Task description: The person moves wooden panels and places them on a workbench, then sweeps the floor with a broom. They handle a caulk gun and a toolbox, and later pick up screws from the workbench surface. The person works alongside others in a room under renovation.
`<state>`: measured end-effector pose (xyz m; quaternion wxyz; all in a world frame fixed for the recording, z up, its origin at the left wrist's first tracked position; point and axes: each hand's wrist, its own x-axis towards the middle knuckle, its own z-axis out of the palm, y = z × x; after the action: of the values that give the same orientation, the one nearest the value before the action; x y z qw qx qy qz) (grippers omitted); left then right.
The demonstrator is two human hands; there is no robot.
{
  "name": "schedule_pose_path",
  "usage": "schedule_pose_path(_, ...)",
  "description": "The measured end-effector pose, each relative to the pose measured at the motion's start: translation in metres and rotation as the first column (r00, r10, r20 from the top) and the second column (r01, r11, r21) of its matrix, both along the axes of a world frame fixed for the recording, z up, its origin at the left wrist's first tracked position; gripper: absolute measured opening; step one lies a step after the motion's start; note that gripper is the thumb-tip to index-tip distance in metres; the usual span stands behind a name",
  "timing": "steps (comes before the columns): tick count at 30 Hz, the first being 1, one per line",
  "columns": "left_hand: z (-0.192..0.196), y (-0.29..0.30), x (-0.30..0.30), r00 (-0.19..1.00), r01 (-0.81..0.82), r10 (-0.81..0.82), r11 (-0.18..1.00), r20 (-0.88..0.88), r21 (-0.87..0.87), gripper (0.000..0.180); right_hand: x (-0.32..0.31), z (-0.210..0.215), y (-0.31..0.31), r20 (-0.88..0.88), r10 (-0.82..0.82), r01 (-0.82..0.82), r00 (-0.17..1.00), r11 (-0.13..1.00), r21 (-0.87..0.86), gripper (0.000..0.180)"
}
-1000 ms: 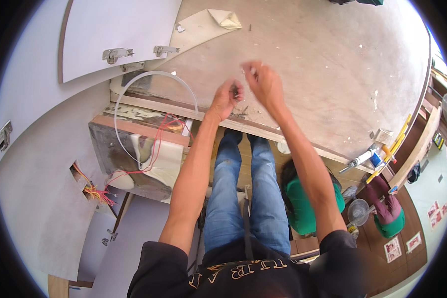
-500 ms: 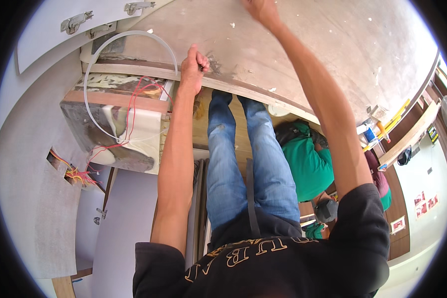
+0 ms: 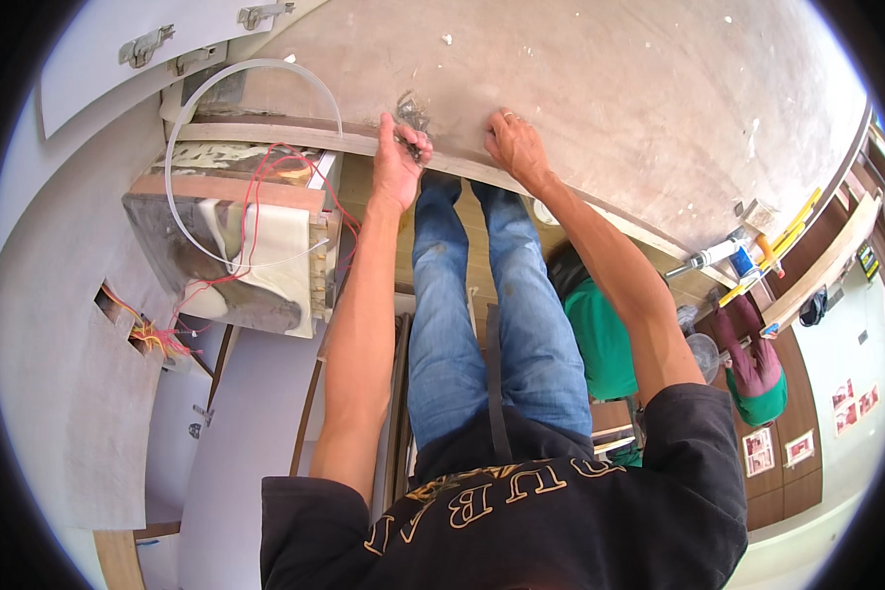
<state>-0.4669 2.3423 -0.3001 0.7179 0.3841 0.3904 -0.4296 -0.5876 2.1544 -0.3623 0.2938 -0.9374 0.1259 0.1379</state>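
Observation:
My left hand [image 3: 400, 169] is at the near edge of a large brownish board [image 3: 600, 98], palm turned up and fingers curled around small dark pieces whose kind I cannot make out. Just beyond it, a little heap of dark, shiny bits [image 3: 412, 110] lies on the board. To its right, my right hand [image 3: 517, 149] rests near the same edge with its fingers bent down to the board. Its fingertips are partly hidden, and anything between them is too small to name.
At left, a clear hose [image 3: 170, 167] and red wires [image 3: 258, 211] loop over a stained box [image 3: 265, 275]. A caulking gun [image 3: 706, 259] and a yellow level [image 3: 795, 226] lie at the board's right. Below are people in green [image 3: 600, 339] and maroon with green [image 3: 754, 379].
My right hand has come back from the far part of the board to its near edge. My left hand has shifted slightly right and turned palm up.

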Motion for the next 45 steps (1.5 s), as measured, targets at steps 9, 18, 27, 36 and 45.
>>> schedule_pose_path(9,0.024,-0.014,-0.042,0.995,-0.093,0.092,0.995,-0.027,-0.036,0.043,0.050,0.125,0.037,-0.006,-0.100,0.086,0.995,0.820,0.566,0.024)
schedule_pose_path(18,0.011,0.040,-0.061,0.996,-0.094,0.094,0.986,-0.005,-0.137,0.047,0.109,0.037,0.064,0.226,0.289,-0.301,0.930,0.953,0.019,0.028)
schedule_pose_path(27,0.015,0.056,-0.074,0.989,-0.135,0.140,0.987,0.048,-0.087,0.045,0.084,0.026,0.053,-0.037,0.111,-0.102,0.993,0.975,0.200,0.017)
schedule_pose_path(36,0.025,0.021,-0.055,0.971,-0.221,0.226,0.973,0.074,-0.067,0.041,0.055,0.110,0.048,-0.171,-0.060,0.145,0.983,0.827,0.543,0.022)
schedule_pose_path(45,0.007,0.036,-0.049,0.976,-0.212,0.218,0.966,0.026,-0.144,0.041,0.073,0.028,0.033,0.191,0.118,-0.132,0.974,0.989,0.061,0.018)
